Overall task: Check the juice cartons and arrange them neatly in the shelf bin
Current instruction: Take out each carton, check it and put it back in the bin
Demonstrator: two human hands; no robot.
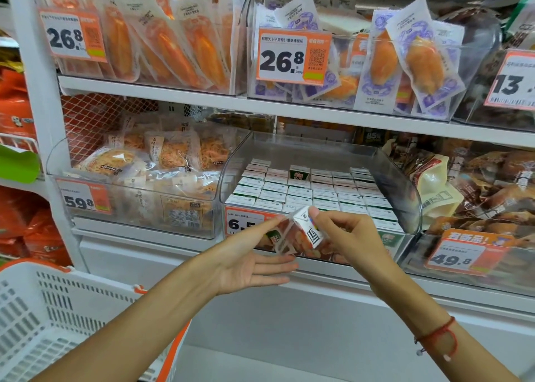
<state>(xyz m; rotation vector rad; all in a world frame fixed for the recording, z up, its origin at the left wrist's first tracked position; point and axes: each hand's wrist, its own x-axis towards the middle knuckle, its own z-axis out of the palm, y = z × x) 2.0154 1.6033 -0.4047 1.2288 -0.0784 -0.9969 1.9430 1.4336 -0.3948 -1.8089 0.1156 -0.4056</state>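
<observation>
A small juice carton (301,232) is held tilted in front of the clear shelf bin (405,190), just before the bin's front wall and above the shelf edge. The right hand (344,236) grips it from the right side, thumb and fingers curled around its white end. The left hand (254,254) meets the carton from the left: its thumb and forefinger pinch the carton's near corner, while the other fingers lie straight and loose beneath it, palm turned up. The carton is blurred, so its print cannot be read beyond a dark square mark on the white face.

Inside the bin, rows of juice cartons (312,193) stand packed upright, their white tops level; one green carton (299,172) toward the back of the bin sits higher than the rest. An orange price tag (241,222) hangs on the bin's front, partly behind the left hand. Left of the bin is another clear bin of bagged snacks (150,167). A white shopping basket (55,318) with orange trim sits well below and left of the bin. A red string bracelet (440,334) circles the right wrist.
</observation>
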